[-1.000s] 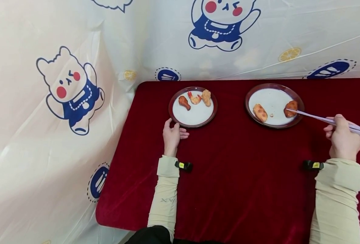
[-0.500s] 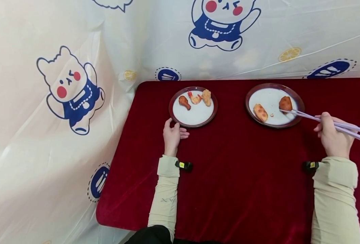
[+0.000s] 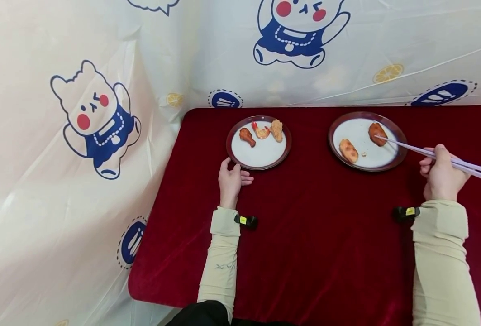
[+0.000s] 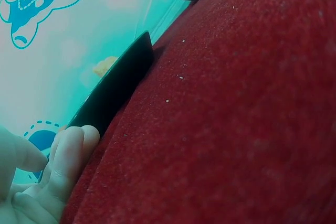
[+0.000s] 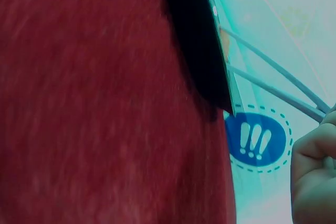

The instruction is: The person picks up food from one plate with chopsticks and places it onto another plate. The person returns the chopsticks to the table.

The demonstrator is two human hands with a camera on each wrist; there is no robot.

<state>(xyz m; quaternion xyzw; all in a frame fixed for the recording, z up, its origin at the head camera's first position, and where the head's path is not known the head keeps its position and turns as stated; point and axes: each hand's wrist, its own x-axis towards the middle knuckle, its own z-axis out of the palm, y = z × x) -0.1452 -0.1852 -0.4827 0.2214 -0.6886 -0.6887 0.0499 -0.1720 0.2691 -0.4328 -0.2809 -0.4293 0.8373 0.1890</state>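
Observation:
My right hand (image 3: 446,178) holds a pair of pale purple chopsticks (image 3: 423,151). Their tips reach over the right plate (image 3: 333,149) and meet a dark brown fried piece (image 3: 377,134); whether they grip it is unclear. A lighter golden fried piece (image 3: 348,151) and a small crumb lie on that plate. My left hand (image 3: 230,182) rests at the near left rim of the left plate (image 3: 229,141), fingers spread and loose. On that plate are a drumstick (image 3: 247,136), a shrimp (image 3: 261,131) and a battered fried piece (image 3: 276,130).
Both brown-rimmed plates stand toward the back of a table with a dark red cloth (image 3: 313,235). Behind and to the left hangs a white curtain (image 3: 207,54) with cartoon prints. The right wrist view shows the right plate's dark underside (image 5: 197,40) edge-on.
The dark brown piece has shifted left on the right plate, away from the rim. My right hand and the chopsticks moved left overall; the chopsticks parted, then came closer together. The left hand stays still.

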